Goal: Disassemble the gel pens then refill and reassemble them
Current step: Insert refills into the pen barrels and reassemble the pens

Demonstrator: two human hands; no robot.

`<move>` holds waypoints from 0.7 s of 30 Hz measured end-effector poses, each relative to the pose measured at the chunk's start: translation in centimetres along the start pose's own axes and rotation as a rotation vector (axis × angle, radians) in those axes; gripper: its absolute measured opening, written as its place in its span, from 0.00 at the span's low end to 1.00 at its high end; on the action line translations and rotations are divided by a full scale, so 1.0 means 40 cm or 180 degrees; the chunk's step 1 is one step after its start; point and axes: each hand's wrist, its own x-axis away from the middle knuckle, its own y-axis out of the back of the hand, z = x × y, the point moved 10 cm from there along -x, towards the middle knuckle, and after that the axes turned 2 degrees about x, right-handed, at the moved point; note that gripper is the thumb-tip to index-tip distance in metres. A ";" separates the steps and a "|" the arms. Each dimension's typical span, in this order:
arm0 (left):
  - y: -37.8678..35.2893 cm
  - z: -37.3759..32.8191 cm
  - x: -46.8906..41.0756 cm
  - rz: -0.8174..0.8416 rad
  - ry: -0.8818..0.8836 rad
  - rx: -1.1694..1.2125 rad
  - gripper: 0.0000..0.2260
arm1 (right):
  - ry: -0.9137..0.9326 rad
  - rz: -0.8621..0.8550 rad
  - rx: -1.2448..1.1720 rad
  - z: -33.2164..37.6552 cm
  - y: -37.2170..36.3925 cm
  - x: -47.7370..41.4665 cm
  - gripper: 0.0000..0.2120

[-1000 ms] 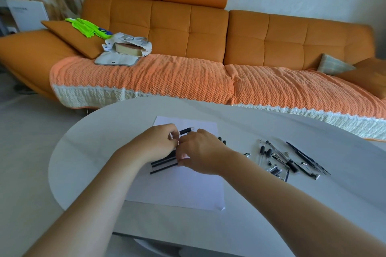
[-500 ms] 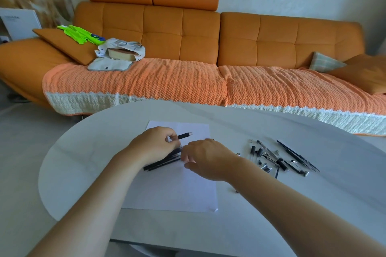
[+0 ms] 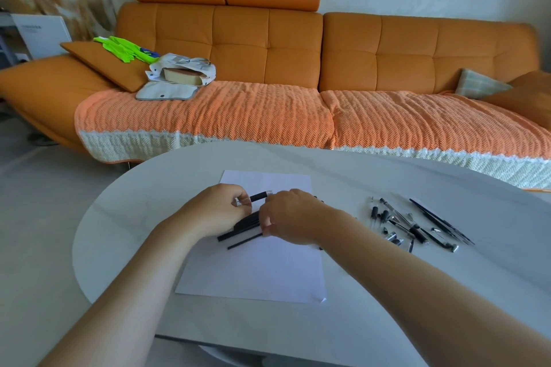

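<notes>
A gel pen (image 3: 258, 197) is held in the left hand (image 3: 217, 211), pinched between thumb and fingers, above the far half of a white sheet of paper (image 3: 256, 271) on the table (image 3: 134, 217). Its long axis runs left to right, rising slightly toward the far right; the end with the black grip and clear tip points right, toward the right hand (image 3: 290, 219). The near end is hidden in the fist.

The right hand is curled over a bundle of black refills (image 3: 241, 229) lying on the paper. Whether any refill is gripped cannot be told; the fingertips are hidden. The refills lie roughly parallel, long axes running from near left to far right.

Progress, as judged: partly done. A scatter of pen parts (image 3: 417, 226) lies on the bare table to the right, well apart from the paper: barrels, caps and tips, already taken apart. The held pen appears to be at the refill or reassembly step. The scattered parts are not yet reassembled, so most of the work seems left.
</notes>
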 end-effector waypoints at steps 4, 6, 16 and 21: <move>0.008 0.007 0.000 -0.0015 0.0052 0.0176 0.06 | 0.0279 -0.0231 0.0755 0.031 0.000 0.011 0.12; 0.006 -0.002 0.001 0.0009 0.0018 0.0165 0.08 | 0.0310 -0.0509 0.0731 0.032 0.015 0.026 0.12; -0.019 -0.106 0.004 0.0146 -0.0226 0.0618 0.09 | -0.0492 -0.1125 -0.0330 -0.155 0.124 0.178 0.05; -0.045 -0.177 -0.011 -0.0016 -0.0402 0.1104 0.07 | -0.1468 -0.1394 -0.2299 -0.290 0.103 0.299 0.11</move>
